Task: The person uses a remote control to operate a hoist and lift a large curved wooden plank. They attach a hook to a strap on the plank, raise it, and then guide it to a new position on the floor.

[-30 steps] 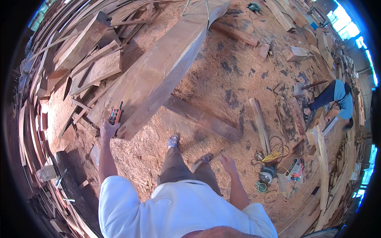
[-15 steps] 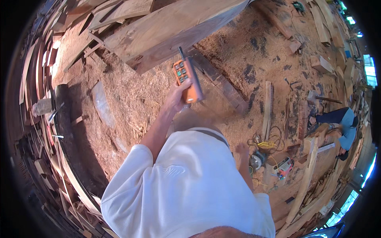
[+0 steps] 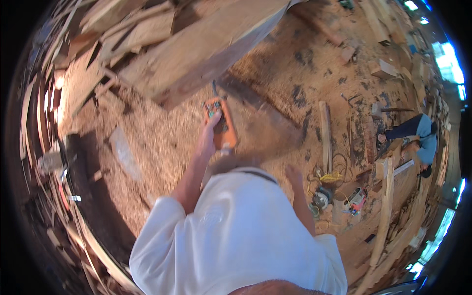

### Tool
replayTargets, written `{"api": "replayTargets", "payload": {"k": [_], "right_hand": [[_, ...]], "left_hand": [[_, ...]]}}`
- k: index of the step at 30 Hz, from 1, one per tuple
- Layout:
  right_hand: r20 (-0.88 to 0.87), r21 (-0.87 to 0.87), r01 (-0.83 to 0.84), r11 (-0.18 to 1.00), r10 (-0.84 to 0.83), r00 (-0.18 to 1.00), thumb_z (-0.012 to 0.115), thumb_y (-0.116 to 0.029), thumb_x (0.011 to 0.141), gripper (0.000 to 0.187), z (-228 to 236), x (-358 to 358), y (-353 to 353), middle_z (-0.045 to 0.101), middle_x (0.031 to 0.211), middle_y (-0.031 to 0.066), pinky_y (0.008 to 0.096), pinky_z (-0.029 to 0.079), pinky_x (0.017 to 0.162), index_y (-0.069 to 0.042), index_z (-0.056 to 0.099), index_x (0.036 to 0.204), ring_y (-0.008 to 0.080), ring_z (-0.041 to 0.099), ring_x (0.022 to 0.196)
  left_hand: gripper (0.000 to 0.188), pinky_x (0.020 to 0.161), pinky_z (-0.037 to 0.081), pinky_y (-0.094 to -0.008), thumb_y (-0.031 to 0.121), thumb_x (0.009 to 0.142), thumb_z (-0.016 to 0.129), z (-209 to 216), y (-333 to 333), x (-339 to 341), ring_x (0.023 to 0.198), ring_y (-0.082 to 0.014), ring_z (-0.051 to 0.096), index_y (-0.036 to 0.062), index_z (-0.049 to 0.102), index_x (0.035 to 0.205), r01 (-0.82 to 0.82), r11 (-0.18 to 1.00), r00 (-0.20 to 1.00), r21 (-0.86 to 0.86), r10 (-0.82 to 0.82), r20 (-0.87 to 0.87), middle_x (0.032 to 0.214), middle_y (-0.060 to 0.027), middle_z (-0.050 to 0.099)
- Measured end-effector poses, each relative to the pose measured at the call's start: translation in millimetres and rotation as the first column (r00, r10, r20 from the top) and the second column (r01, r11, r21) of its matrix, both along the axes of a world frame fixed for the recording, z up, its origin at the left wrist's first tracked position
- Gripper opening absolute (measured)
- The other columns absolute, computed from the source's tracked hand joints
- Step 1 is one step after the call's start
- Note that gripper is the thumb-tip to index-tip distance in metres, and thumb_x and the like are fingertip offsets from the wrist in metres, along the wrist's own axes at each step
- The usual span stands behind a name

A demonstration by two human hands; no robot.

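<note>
An orange handheld remote control (image 3: 227, 132) with dark and green buttons and a short black antenna is gripped in my left hand (image 3: 208, 133), thumb over the button face. Just beyond it lies a large thick timber (image 3: 196, 49), its near end close to the antenna in the picture. My right hand (image 3: 294, 175) hangs beside my body on the right, away from any tool; its fingers are small and blurred. A dark, narrow beam (image 3: 260, 103) stretches across the sawdust behind the remote.
On the right lie a round-bodied power tool (image 3: 320, 197), a yellow cord (image 3: 330, 178), a long plank (image 3: 325, 135) and a hammer-like tool (image 3: 377, 110). Another person (image 3: 424, 140) crouches at far right. Stacked boards (image 3: 142, 34) fill the far left; a dark log (image 3: 78, 167) lies left.
My left hand has brought the remote lower and nearer my body, tilting it slightly. The whole view has shifted a little to the left across the surroundings.
</note>
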State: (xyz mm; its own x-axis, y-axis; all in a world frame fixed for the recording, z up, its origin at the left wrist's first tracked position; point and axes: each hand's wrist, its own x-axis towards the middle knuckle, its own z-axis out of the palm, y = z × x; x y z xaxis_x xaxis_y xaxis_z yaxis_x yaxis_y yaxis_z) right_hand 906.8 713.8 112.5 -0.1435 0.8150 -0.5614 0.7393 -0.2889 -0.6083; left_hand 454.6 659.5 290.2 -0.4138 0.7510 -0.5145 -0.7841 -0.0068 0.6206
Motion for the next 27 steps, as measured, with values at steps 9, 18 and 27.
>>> {"api": "replayTargets", "payload": {"k": [9, 18, 27], "right_hand": [[-0.004, -0.183, 0.282, 0.942, -0.288, 0.958, 0.069, -0.030, 0.098, 0.040, -16.0, -8.8, -60.9, 0.074, 0.100, 0.0135, 0.0357, 0.056, 0.065, 0.002, 0.070, 0.122, 0.0210, 0.072, 0.077], [-0.062, -0.130, 0.289, 0.948, -0.299, 0.952, 0.072, -0.032, 0.094, 0.043, -18.2, -31.4, -57.9, 0.075, 0.091, 0.0160, 0.0349, 0.057, 0.066, 0.004, 0.072, 0.118, 0.0193, 0.073, 0.072], [-0.086, -0.102, 0.191, 0.976, -0.200, 0.976, 0.071, -0.037, 0.094, 0.046, -45.6, -17.5, -23.0, 0.076, 0.090, 0.0150, 0.0365, 0.057, 0.069, 0.001, 0.072, 0.119, 0.0209, 0.073, 0.072]], "left_hand": [[0.024, 0.066, 0.062, -0.0352, 0.027, 0.096, 0.071, -23.0, -19.8, -17.4, 0.074, -0.0168, 0.072, 0.0092, 0.067, 0.112, 0.038, 0.976, 0.991, -0.212, -0.065, -0.121, 0.090, -0.0052, 0.073], [0.019, 0.065, 0.061, -0.0335, 0.023, 0.097, 0.070, -20.8, -2.8, -18.7, 0.074, -0.0155, 0.071, 0.0100, 0.067, 0.111, 0.107, 0.966, 0.986, -0.234, -0.133, -0.100, 0.089, -0.0033, 0.072], [0.018, 0.065, 0.059, -0.0327, 0.022, 0.096, 0.072, -38.4, 8.0, -4.3, 0.071, -0.0148, 0.069, 0.0099, 0.069, 0.109, 0.077, 0.980, 0.990, -0.183, -0.097, -0.099, 0.087, -0.0020, 0.072]]}}
